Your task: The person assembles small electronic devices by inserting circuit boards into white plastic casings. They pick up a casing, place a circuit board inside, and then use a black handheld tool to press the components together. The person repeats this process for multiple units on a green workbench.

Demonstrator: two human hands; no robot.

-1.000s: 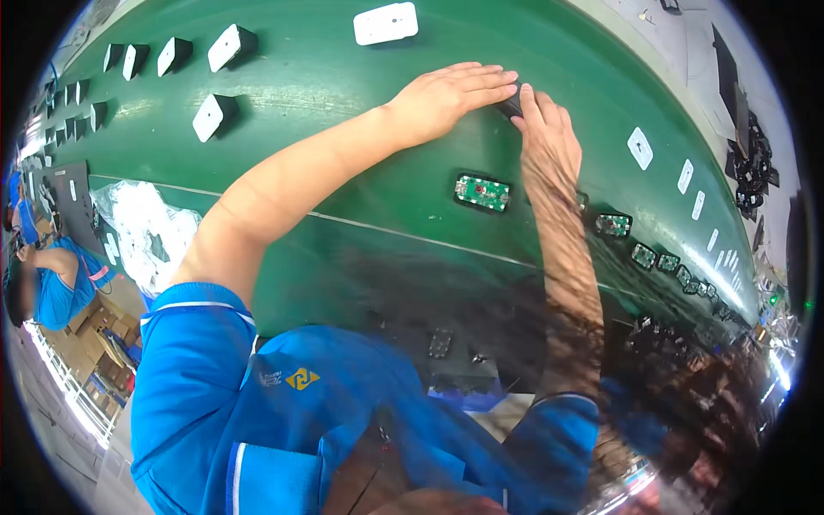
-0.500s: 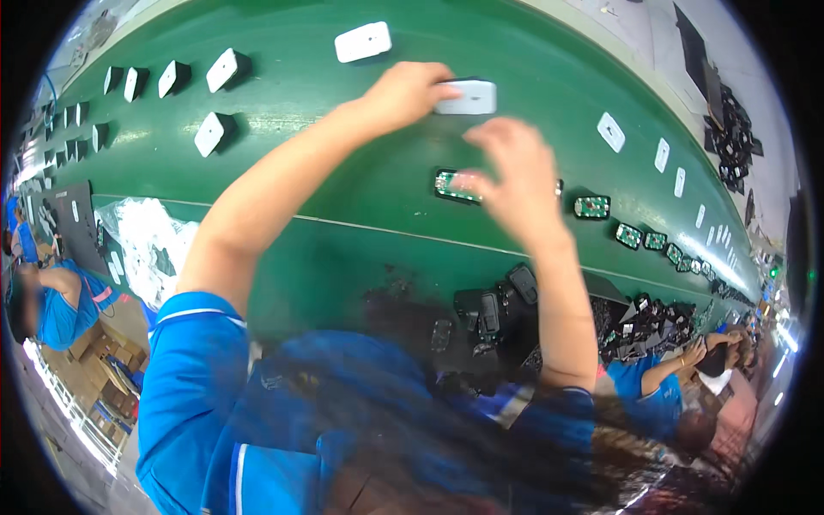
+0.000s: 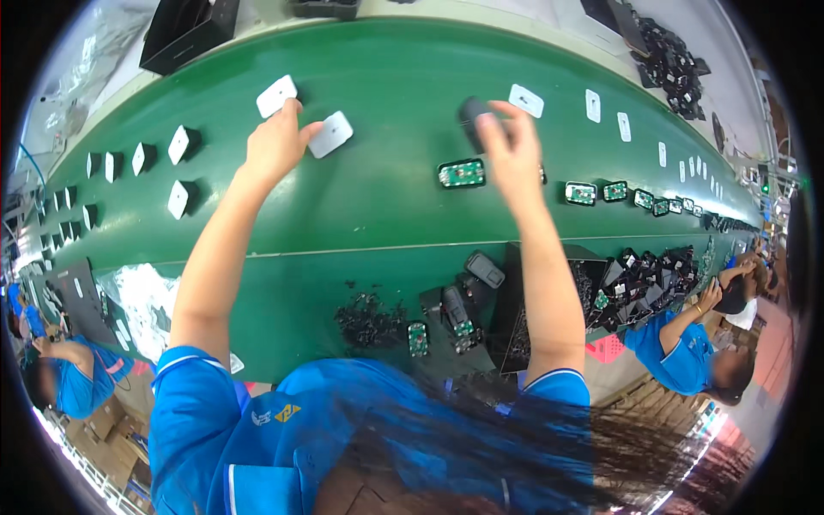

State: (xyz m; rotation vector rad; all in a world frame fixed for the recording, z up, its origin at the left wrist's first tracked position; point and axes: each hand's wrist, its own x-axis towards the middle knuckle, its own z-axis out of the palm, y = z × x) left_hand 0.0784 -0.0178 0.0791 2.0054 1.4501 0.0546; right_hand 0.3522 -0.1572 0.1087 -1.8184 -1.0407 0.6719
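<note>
My left hand (image 3: 276, 144) is over the far left of the green work surface, thumb and fingers apart. Its fingertips reach a white-faced block (image 3: 276, 96), while the thumb lies against the edge of a second, tilted white-faced block (image 3: 333, 135). In my right hand (image 3: 512, 146), between thumb and fingers, is a dark plastic housing (image 3: 473, 120), slightly blurred. Just beyond those fingers lies a flat white cover plate (image 3: 526, 100). Below the housing sits a black case with a green circuit board (image 3: 462, 173); another is mostly hidden by my right wrist.
White-and-black blocks (image 3: 182, 144) stand in rows at left. Cased circuit boards (image 3: 581, 193) and white plates (image 3: 593, 106) run off rightward. Nearer me are small black parts (image 3: 369, 319), dark housings (image 3: 485, 269) and a full black bin (image 3: 644, 283). Co-workers (image 3: 687, 348) sit on both sides.
My left hand has brought the white-faced block leftward, beside the other one, and its fingers have spread. My right hand, earlier empty above the circuit board, now grips a dark housing. The view has shifted.
</note>
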